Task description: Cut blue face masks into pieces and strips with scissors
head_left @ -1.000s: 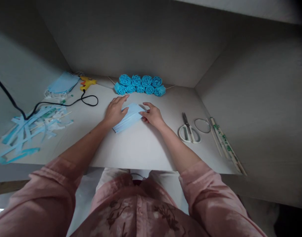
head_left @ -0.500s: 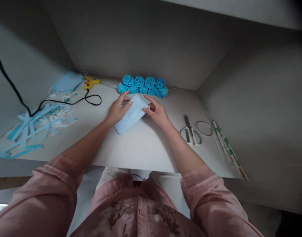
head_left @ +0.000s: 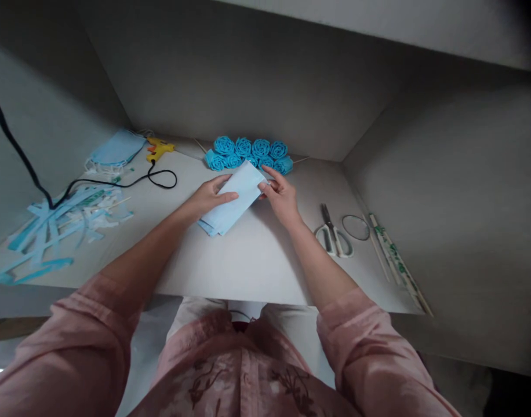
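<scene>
At the middle of the off-white, flat tabletop [head_left: 257, 269], directly in front of me: a pale blue, rectangular, layered cloth-like piece [head_left: 242, 200], aslant between my two hands. Its lower-left edges lie out of line, so I count at least two layers; whether that end touches the surface I cannot tell.

Left hand [head_left: 211, 196]: thumb flat across the upper face, fingers around the left edge and partly hidden; a loose, broad hold, probably to support the layers without creasing them. Right hand [head_left: 280, 194]: thumb and fingers narrowed to a pinch on the right corner, index extended past it. The corner grip likely gives finer control of the edge.

Behind the piece: bright blue, rosette-shaped crinkled flowers [head_left: 260, 148] in two rows, presumably set back to protect their petals.

Left side: yellow plastic glue gun [head_left: 159, 149] with its black looped cord [head_left: 106, 182], beside light blue stacked face masks [head_left: 117, 147]; nearer me, tangled blue and white strips [head_left: 52, 226], apparently heaped aside as offcuts.

Right side: white-handled metal scissors [head_left: 334, 237], blades pointing away, handles towards me, convenient for reaching; beside them, a thin grey wire ring [head_left: 356, 216] and pale, green-marked slender sticks [head_left: 393, 255].
</scene>
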Available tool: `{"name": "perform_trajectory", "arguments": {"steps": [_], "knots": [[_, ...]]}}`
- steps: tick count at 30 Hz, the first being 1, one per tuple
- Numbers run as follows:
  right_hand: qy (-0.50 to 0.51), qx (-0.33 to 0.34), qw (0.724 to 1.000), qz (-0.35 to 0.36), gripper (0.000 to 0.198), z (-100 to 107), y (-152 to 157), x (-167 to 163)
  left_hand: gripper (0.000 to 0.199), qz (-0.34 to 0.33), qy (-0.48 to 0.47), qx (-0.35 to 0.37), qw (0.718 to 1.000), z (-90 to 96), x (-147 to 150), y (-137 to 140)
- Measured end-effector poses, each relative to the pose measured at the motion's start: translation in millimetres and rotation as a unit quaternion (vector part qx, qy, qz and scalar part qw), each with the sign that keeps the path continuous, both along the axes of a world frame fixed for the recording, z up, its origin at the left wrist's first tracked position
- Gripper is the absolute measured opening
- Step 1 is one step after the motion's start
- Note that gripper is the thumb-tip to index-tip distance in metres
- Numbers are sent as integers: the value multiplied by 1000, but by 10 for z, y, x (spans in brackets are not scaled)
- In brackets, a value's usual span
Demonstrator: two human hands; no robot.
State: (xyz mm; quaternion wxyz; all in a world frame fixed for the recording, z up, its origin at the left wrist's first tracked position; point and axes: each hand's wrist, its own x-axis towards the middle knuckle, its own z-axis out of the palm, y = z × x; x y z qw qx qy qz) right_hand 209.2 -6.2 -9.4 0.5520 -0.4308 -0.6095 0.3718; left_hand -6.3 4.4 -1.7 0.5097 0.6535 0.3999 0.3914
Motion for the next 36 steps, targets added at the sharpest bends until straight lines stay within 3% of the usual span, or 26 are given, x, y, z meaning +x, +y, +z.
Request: {"name": "perform_trajectory", "arguments": {"steps": [3, 6, 11, 13, 17, 19, 21, 25, 30, 33, 34, 36], "knots": [[-14, 13, 1000, -11, 61, 1, -1, -15, 64, -23, 57, -42, 997, 14, 30, -47], [-37, 34, 998, -40, 61, 82, 50, 41, 51, -4, 78, -90, 993, 11, 68, -88], [-174, 32, 976, -125, 50, 469, 27, 539, 47, 56, 15, -113, 992, 22, 91, -131], [-304, 15, 937, -173, 40, 620, -154, 835, 49, 72, -26, -114, 991, 34, 96, -137], [-568, -66, 789, -224, 30, 674, -758, 1243, 49, 95, -85, -102, 987, 29, 126, -134], [-617, -127, 743, -225, 27, 569, -1043, 1286, 48, 97, -106, -104, 984, -1, 144, -123], [-631, -159, 724, -227, 21, 432, -1235, 1246, 47, 91, -122, -103, 983, -44, 157, -107], [-597, -158, 747, -248, 20, 272, -1311, 1146, 42, 67, -133, -94, 984, -100, 164, -80], [-284, -226, 897, -251, 36, 369, -1152, 1196, 37, 49, -158, -114, 980, -24, 184, -118], [-81, -206, 967, -127, 45, 445, -1109, 1127, 41, 35, -167, -132, 976, 34, 199, -165], [0, -200, 978, -66, 51, 456, -1102, 1072, 40, 45, -159, -140, 976, 45, 200, -179], [126, -202, 970, 49, 63, 455, -1077, 927, 37, 65, -135, -157, 976, 53, 198, -202]]}}
